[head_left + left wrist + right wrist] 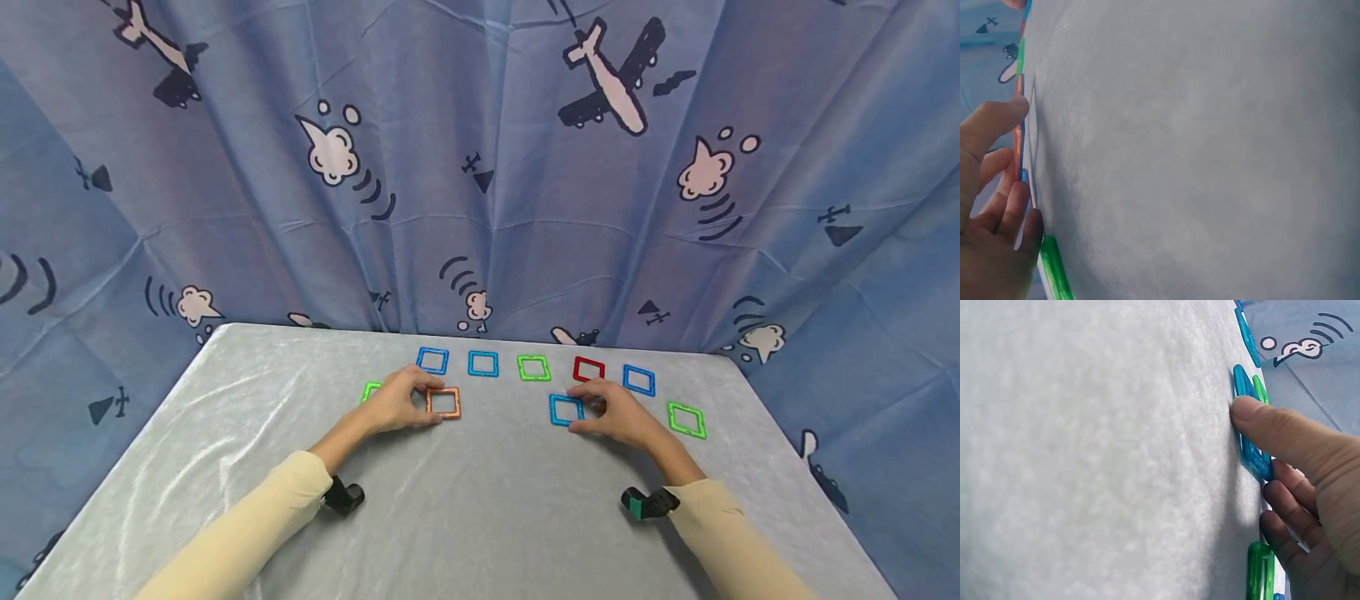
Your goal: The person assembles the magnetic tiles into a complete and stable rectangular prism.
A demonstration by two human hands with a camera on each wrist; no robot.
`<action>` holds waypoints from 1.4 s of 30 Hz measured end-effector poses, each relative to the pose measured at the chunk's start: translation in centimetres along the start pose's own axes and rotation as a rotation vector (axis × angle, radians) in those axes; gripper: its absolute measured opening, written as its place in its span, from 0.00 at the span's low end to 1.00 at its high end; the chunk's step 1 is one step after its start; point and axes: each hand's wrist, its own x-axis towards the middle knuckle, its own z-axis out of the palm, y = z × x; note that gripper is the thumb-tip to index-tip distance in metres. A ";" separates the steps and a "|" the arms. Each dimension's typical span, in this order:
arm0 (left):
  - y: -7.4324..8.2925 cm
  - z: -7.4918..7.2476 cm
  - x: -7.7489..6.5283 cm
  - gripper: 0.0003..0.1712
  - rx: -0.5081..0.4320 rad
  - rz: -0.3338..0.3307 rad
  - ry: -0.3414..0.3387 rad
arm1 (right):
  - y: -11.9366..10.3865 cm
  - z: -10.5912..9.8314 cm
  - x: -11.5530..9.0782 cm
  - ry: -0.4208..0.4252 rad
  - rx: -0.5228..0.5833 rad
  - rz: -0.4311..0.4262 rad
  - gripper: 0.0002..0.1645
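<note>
My left hand [395, 402] pinches an orange square frame tile [457, 403] between thumb and fingers. In the left wrist view the same orange tile [1019, 150] shows edge-on, the thumb on its near side and a shadow beside it on the cloth. A green tile [367, 391], partly hidden, lies behind the left hand. Over to the right, my right hand [618, 417] pinches a light-blue square frame tile [553, 410] at its right side. The right wrist view shows the thumb on one edge of this light-blue tile [1239, 381].
Along the table's back lie a blue tile [432, 372], another light-blue tile [483, 374], a green one [534, 379], a red one [588, 361] and a blue one [639, 391]. Beyond the right hand lies a green tile [687, 433]. A patterned curtain [420, 275] hangs behind the grey cloth-covered table [480, 517].
</note>
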 end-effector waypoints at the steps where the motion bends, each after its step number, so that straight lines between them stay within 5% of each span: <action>1: 0.0 0.0 0.0 0.31 -0.001 -0.002 0.001 | 0.1 0.0 0.0 0.005 -0.001 -0.004 0.34; 17: 0.4 -0.5 -0.2 0.30 -0.076 -0.025 0.008 | 0.2 -0.4 -0.3 0.029 -0.016 -0.030 0.33; 31: 0.7 -0.2 0.5 0.30 -0.049 -0.050 -0.001 | -0.3 -0.1 -0.3 0.052 -0.002 -0.044 0.33; 42: 1.1 0.1 0.5 0.30 -0.072 -0.055 0.002 | -0.9 1.0 0.6 0.034 0.064 -0.129 0.32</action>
